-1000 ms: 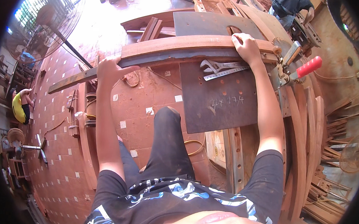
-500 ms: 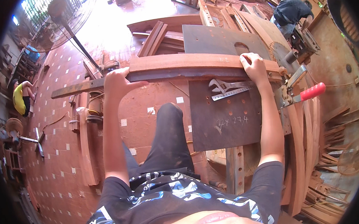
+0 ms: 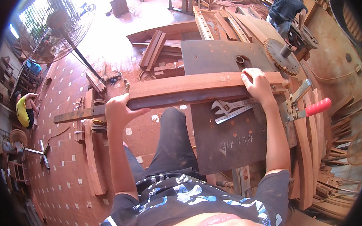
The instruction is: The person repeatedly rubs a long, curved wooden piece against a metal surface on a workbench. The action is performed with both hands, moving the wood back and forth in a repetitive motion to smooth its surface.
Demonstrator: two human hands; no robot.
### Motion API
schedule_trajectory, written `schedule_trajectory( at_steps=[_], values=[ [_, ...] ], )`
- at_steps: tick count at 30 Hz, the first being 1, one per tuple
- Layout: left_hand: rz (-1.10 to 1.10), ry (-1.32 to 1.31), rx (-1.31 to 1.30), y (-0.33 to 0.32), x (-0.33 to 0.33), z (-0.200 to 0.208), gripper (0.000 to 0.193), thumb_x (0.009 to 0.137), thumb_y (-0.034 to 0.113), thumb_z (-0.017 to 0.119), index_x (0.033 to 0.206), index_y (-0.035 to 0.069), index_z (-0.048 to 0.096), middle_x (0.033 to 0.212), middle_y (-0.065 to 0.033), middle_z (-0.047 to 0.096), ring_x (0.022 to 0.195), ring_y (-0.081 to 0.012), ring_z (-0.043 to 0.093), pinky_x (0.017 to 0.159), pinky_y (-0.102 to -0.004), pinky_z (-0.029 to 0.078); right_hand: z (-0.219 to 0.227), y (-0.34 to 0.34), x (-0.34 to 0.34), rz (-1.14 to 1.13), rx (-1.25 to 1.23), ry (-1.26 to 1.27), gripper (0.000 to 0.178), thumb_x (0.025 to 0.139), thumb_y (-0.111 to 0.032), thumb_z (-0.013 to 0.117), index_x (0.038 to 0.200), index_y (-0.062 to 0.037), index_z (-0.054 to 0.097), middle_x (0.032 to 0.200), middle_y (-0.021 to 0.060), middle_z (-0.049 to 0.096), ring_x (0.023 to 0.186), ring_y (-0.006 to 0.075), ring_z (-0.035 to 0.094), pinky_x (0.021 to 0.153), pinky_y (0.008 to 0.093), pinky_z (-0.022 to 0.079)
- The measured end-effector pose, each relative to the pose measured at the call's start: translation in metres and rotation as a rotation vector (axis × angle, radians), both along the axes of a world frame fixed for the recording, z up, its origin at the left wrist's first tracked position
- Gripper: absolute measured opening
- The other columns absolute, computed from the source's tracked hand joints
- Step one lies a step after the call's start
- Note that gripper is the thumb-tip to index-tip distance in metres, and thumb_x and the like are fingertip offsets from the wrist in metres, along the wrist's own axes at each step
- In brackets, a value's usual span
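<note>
A long reddish wooden board lies crosswise in front of me, along a dark metal bar that sticks out past it on the left. At the board's left end my left hand grips it, thumb stretched along the near side and fingers hidden beyond. My right hand is closed over the board near its right end, fingers curled to the far edge. Just right of that end stands a toggle clamp with a red handle. An adjustable wrench and a steel ruler lie on the dark metal plate.
A toothed circular saw blade lies beyond the board. Wood pieces are stacked behind it, with more along the right. A large fan stands far left. One person bends at the back right; another sits at the left.
The view has shifted, so the board, bar and hands appear lower in the picture. Both hands keep their hold at the same places on the board.
</note>
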State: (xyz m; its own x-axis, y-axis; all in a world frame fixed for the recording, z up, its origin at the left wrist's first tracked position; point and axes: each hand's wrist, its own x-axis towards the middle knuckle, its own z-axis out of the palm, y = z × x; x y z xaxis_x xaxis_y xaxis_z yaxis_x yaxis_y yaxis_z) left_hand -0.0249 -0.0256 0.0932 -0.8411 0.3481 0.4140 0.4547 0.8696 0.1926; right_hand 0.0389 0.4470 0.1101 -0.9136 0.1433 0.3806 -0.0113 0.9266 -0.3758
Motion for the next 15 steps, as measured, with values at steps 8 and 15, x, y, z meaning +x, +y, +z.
schedule_trajectory(
  at_steps=[8,15],
  values=[
    [-0.090,-0.007,0.171,0.003,-0.002,0.000,0.074,0.056,0.071,0.086,0.073,0.002,0.065,0.061,-0.0142,0.060,0.060,-0.0338,0.062,0.066,-0.0429,0.051,0.004,-0.004,0.003,-0.002,0.020,-0.031,0.031,0.096,-0.026,0.064,0.112,-0.0003,0.071,0.117,0.0182,0.070,0.118,0.0348,0.061,0.107,0.0440,0.044],
    [-0.025,-0.080,0.038,-0.002,-0.001,0.001,0.083,0.053,0.076,0.085,0.059,0.004,0.046,0.054,-0.0139,0.051,0.052,-0.0317,0.055,0.060,-0.0405,0.048,0.007,-0.007,0.005,0.011,0.016,-0.054,0.029,0.096,-0.024,0.065,0.111,0.0004,0.070,0.117,0.0178,0.069,0.119,0.0351,0.059,0.108,0.0446,0.043]
  ],
)
